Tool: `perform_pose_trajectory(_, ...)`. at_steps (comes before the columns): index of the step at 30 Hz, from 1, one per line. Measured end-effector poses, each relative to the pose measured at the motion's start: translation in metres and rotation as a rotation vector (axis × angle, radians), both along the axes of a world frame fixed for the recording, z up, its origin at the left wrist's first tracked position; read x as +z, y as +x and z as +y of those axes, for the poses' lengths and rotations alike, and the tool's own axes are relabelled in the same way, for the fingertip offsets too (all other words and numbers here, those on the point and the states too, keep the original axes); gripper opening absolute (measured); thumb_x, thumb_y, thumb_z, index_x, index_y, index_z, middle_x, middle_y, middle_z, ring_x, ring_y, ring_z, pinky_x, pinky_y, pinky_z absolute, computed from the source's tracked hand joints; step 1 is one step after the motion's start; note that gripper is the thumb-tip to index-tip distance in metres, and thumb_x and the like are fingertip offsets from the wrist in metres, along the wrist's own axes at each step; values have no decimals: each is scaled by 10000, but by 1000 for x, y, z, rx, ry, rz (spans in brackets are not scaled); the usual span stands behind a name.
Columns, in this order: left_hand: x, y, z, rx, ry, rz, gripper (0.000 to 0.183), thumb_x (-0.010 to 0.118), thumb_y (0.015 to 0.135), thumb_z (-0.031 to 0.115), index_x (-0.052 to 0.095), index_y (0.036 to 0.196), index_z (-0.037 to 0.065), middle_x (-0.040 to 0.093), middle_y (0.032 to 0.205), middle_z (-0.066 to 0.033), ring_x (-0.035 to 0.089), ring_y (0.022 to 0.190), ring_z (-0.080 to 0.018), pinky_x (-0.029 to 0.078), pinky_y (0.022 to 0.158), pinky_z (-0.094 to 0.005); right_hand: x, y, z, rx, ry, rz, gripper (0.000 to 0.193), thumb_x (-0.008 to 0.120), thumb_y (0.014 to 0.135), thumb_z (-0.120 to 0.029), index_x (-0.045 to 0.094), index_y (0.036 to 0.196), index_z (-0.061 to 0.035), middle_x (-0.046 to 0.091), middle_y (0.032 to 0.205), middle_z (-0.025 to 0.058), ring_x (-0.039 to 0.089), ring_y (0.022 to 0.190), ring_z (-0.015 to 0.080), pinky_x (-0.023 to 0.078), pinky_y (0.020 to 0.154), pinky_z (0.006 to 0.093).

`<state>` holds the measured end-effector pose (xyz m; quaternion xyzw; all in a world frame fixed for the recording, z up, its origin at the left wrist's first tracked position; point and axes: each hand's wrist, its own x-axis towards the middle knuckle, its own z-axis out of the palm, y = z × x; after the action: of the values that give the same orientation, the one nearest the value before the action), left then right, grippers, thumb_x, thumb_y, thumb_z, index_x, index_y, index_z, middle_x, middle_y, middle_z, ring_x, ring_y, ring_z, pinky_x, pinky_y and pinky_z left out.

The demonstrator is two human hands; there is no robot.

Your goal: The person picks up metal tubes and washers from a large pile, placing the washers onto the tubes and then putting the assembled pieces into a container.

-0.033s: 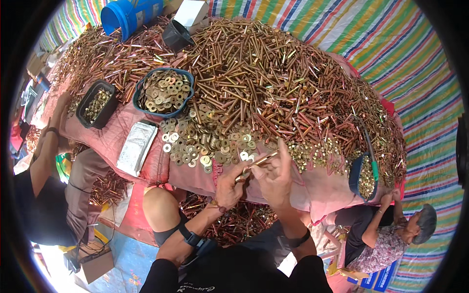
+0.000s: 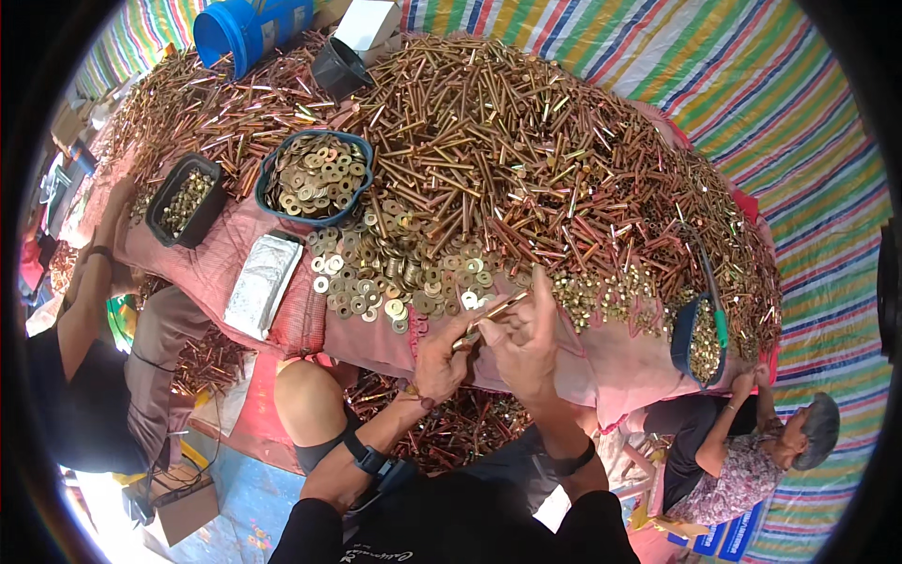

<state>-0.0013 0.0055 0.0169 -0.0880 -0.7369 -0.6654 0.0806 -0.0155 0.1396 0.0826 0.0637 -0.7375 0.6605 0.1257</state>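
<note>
A long brassy bolt (image 2: 508, 305) is held up slantwise between my two hands, over the near edge of the heap. My left hand (image 2: 440, 359) is closed around its lower part. Against the middle of it, the thumb and curled fingers of my right hand (image 2: 528, 355) press, while the index finger points up and away. Whether a nut or washer sits under those fingertips is hidden. Just beyond my hands lie loose flat washers (image 2: 413, 273), and small nuts (image 2: 601, 299) are scattered to the right.
Loose bolts (image 2: 526, 150) form a wide heap. A blue basin (image 2: 262, 188) of washers, a dark tub (image 2: 214, 209) of nuts and a silvery packet (image 2: 263, 286) lie left. At right is a nut tray (image 2: 681, 343). Co-workers sit on both sides (image 2: 728, 451) (image 2: 85, 376).
My right hand has shifted very slightly along the bolt. My left hand and the surroundings look the same.
</note>
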Motion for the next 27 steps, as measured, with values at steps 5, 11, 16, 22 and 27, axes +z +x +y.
perform_pose_trajectory(5,-3,-1,-1,-7,21,78,596,483,814,-140,609,1354,76,701,1189,-212,739,999,-299,562,828,-318,6,3,0,63,367,84,709,731,882,-23,386,1501,1,684,1080,168,704,868,184,577,764,324)
perform_pose_trajectory(11,10,0,-1,-29,25,90,586,453,814,-145,616,1341,51,696,1213,-212,723,1060,-311,554,887,-324,4,4,1,59,357,177,714,720,889,8,372,1511,-9,676,1080,146,683,886,174,566,732,278)
perform_pose_trajectory(16,13,0,-2,-13,15,84,558,459,826,-137,624,1327,46,697,1208,-212,719,1076,-308,558,892,-332,13,7,-2,24,285,80,680,698,915,-1,371,1511,-8,665,1036,117,658,866,132,548,736,253)
perform_pose_trajectory(22,16,0,-1,-13,12,90,531,487,834,-125,629,1318,40,703,1199,-204,718,1075,-316,563,890,-339,11,6,2,69,141,15,653,686,943,-38,367,1511,-3,665,1050,106,646,881,128,542,734,255)
perform_pose_trajectory(27,3,1,-4,-24,-42,98,569,502,829,-120,595,1365,46,683,1234,-221,700,1106,-343,557,912,-362,10,2,-3,39,462,269,511,699,926,-38,502,1395,9,672,1018,134,668,836,175,554,712,290)
